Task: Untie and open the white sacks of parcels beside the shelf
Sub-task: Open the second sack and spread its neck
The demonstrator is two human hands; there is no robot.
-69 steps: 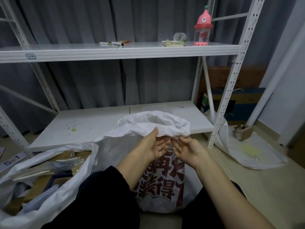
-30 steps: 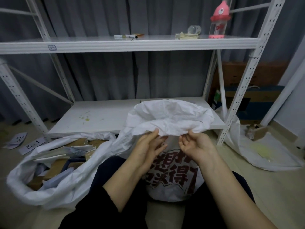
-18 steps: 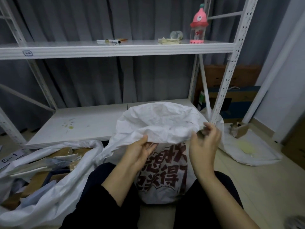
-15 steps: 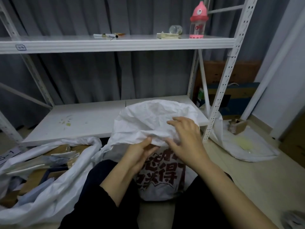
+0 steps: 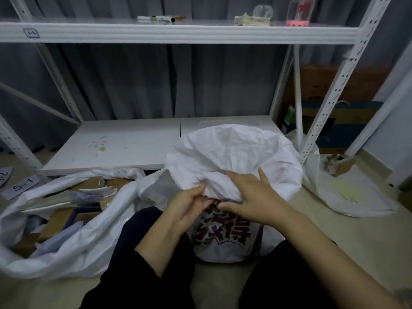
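A white sack with red printed characters (image 5: 225, 233) stands upright on the floor between my knees, its top fabric bunched and folded forward. My left hand (image 5: 189, 206) pinches the near fold of the sack's mouth. Over the same fold lies my right hand (image 5: 249, 195), fingers spread, thumb under the edge. To the left, a second white sack (image 5: 66, 246) lies open on its side with cardboard parcels and envelopes showing inside. A third white sack (image 5: 347, 195) lies flattened on the floor at the right.
A white metal shelf (image 5: 116, 143) stands right behind the sacks, its lower board low to the floor and its right post (image 5: 330, 94) beside the upright sack. Paper labels (image 5: 20, 186) lie on the floor at left. Boxes (image 5: 341, 121) sit behind the shelf at right.
My right hand came back from the sack's right side and now lies spread over the front fold. My left hand has kept its pinch on the fold. The view has dropped lower.
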